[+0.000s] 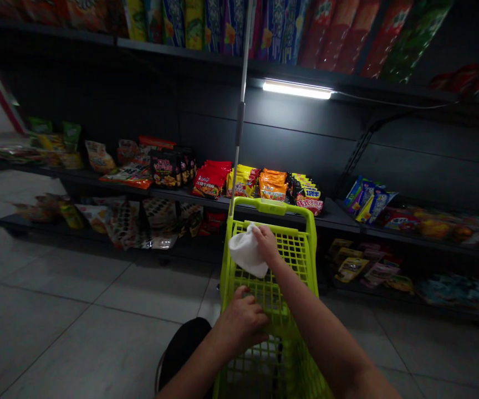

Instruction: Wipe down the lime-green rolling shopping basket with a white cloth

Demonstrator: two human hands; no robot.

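Observation:
A lime-green plastic shopping trolley basket [269, 277] stands directly in front of me, with a mesh body and a solid top rim [273, 206]. My right hand [266, 244] is near the far end of the basket, shut on a crumpled white cloth [248, 250] that lies against the mesh. Lower down, my left hand [241, 321] rests on the near mesh with its fingers curled. A thin metal pole [240, 116] rises from the basket's far left corner.
Dark store shelves [339, 219] run behind the basket, holding many colourful snack packets. A bright strip light [296, 88] is fixed under the upper shelf. Grey floor tiles [77, 310] spread to the left. A dark trouser leg [183, 346] shows beside the basket.

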